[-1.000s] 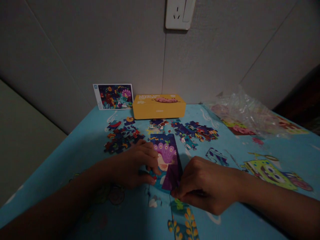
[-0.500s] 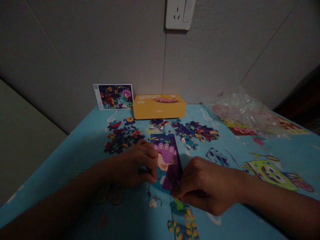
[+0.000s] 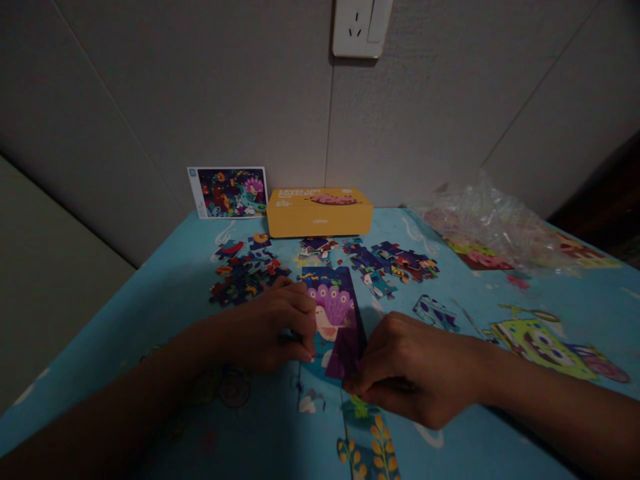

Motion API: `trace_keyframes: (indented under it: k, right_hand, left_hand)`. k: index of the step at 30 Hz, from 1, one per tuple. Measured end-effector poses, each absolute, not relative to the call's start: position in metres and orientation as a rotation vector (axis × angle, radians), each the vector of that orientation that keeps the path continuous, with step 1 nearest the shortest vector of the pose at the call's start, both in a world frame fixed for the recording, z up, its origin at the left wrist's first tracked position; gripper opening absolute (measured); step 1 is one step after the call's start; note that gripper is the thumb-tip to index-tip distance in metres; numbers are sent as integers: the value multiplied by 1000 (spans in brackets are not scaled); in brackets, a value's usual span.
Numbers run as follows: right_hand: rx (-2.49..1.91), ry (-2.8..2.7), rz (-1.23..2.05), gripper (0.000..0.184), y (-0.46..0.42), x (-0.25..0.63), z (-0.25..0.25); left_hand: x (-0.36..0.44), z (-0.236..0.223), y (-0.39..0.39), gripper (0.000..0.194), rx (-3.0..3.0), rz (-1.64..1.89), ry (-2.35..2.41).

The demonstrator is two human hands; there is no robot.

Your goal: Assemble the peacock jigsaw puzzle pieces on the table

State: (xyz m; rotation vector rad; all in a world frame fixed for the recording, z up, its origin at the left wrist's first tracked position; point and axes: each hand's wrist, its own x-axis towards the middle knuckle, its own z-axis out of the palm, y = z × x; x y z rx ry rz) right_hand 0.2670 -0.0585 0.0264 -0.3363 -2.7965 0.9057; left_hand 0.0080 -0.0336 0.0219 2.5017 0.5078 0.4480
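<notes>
A partly joined puzzle section (image 3: 334, 313) with a purple peacock lies in the middle of the blue cartoon-print tablecloth (image 3: 165, 293). My left hand (image 3: 265, 330) rests at its left edge, fingers curled and pressing on the pieces there. My right hand (image 3: 410, 377) is at its lower right corner, fingers pinched together on the section's edge. Loose puzzle pieces lie in heaps behind: one at the left (image 3: 245, 270), one in the middle (image 3: 315, 247) and one at the right (image 3: 395, 263). A single piece (image 3: 434, 312) lies to the right of the section.
A yellow puzzle box (image 3: 319, 211) stands at the back by the wall, with a reference picture card (image 3: 228, 191) leaning to its left. A crumpled clear plastic bag (image 3: 493, 227) lies at the back right. A wall socket (image 3: 361, 27) is above.
Hardly anything has moved. My left hand's fingers have curled in slightly at the section's left edge; my right hand stays pinched at the lower right corner.
</notes>
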Motion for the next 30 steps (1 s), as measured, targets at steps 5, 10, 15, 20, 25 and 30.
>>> trace_keyframes:
  k: [5,10,15,20,25,30]
  right_hand:
    - [-325,-2798,895,20,-59,267,25]
    - [-346,-2798,887,19,-58,267,25]
    - [-350,-2777,918,18,-58,267,26]
    - [-349,-2756,933,19,-58,266,27]
    - [-361,-2776,915,19,-59,267,27]
    - [-359,-2788,920,20,-59,267,26]
  left_hand:
    - [7,20,-32,12,2525,432,527]
    - [10,21,-33,12,2559,424,536]
    - [11,22,-34,12,2575,414,534]
    - [11,25,-36,14,2588,377,532]
    - [11,27,-37,14,2561,377,528]
    - [11,26,-37,15,2542,403,526]
